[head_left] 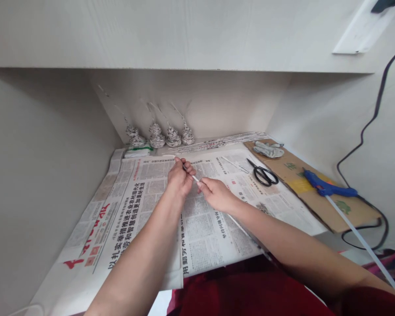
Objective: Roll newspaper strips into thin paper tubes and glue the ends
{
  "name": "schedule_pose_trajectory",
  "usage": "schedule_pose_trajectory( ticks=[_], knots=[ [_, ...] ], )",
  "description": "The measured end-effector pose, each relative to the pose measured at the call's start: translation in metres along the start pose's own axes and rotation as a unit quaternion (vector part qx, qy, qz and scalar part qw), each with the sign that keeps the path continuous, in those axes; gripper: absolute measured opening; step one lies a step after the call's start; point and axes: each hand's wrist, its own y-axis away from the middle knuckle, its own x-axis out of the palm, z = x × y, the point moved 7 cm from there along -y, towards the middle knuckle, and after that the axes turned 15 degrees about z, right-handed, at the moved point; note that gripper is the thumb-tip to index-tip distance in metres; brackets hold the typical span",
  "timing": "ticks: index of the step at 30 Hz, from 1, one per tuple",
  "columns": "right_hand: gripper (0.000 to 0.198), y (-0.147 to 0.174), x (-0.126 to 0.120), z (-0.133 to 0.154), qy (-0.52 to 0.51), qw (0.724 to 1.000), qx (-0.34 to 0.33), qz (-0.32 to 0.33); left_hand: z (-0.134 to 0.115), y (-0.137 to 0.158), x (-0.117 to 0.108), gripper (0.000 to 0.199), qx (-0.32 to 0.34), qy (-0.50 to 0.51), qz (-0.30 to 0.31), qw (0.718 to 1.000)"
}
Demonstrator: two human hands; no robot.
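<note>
Both of my hands are closed on a thin white rolled paper stick (pixel 238 225) above the newspaper. My left hand (pixel 180 176) grips it near its far end, the fingers curled around it. Just to the right, my right hand (pixel 216 193) pinches the same stick with thumb and fingers. A short stretch of it shows between the two hands, and the rest runs down under my right forearm toward my lap. Newspaper sheets (pixel 151 206) lie spread beneath both hands.
Several woven paper gourds (pixel 157 135) stand along the back wall, beside a bundle of paper sticks (pixel 224 141). To the right are black-handled scissors (pixel 265 174), gloves (pixel 269 149) and a blue glue gun (pixel 329 184) on cardboard (pixel 303 193). A shelf panel (pixel 184 35) hangs overhead.
</note>
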Motion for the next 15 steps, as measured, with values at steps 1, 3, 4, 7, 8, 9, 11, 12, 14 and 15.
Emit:
schedule_pose_trajectory(
  ticks=[1, 3, 4, 7, 8, 9, 11, 12, 14, 15],
  knots=[
    [0.03, -0.001, 0.005, -0.005, -0.066, 0.997, 0.023, 0.029, 0.0, 0.0, 0.0, 0.033, -0.002, 0.001, 0.001, 1.0],
    [0.031, -0.002, 0.018, -0.015, -0.227, 0.966, 0.063, 0.105, 0.001, 0.001, 0.002, 0.033, -0.007, 0.007, 0.006, 1.0],
    [0.03, -0.001, 0.024, -0.016, -0.296, 0.942, 0.072, 0.14, 0.002, 0.001, 0.002, 0.032, -0.01, 0.011, 0.008, 1.0],
    [0.032, -0.001, 0.027, -0.018, -0.336, 0.925, 0.068, 0.164, 0.003, 0.002, 0.003, 0.031, -0.012, 0.013, 0.012, 1.0],
    [0.033, -0.002, 0.023, -0.02, -0.301, 0.941, 0.062, 0.139, 0.003, 0.002, 0.002, 0.031, -0.012, 0.005, 0.009, 1.0],
    [0.034, -0.003, 0.018, -0.02, -0.261, 0.958, 0.054, 0.108, 0.003, 0.003, 0.001, 0.031, -0.013, -0.008, 0.004, 1.0],
    [0.036, -0.004, 0.01, -0.019, -0.224, 0.971, 0.037, 0.072, 0.003, 0.004, -0.002, 0.028, -0.026, -0.051, -0.01, 0.998],
    [0.036, -0.004, 0.01, -0.018, -0.244, 0.966, 0.032, 0.078, 0.003, 0.005, -0.003, 0.027, -0.036, -0.077, -0.016, 0.996],
    [0.034, -0.005, 0.014, -0.017, -0.326, 0.937, 0.03, 0.126, 0.002, 0.006, -0.005, 0.024, -0.057, -0.119, -0.014, 0.991],
    [0.034, -0.004, 0.016, -0.016, -0.359, 0.92, 0.034, 0.151, 0.003, 0.006, -0.004, 0.023, -0.064, -0.129, -0.007, 0.99]
  ],
)
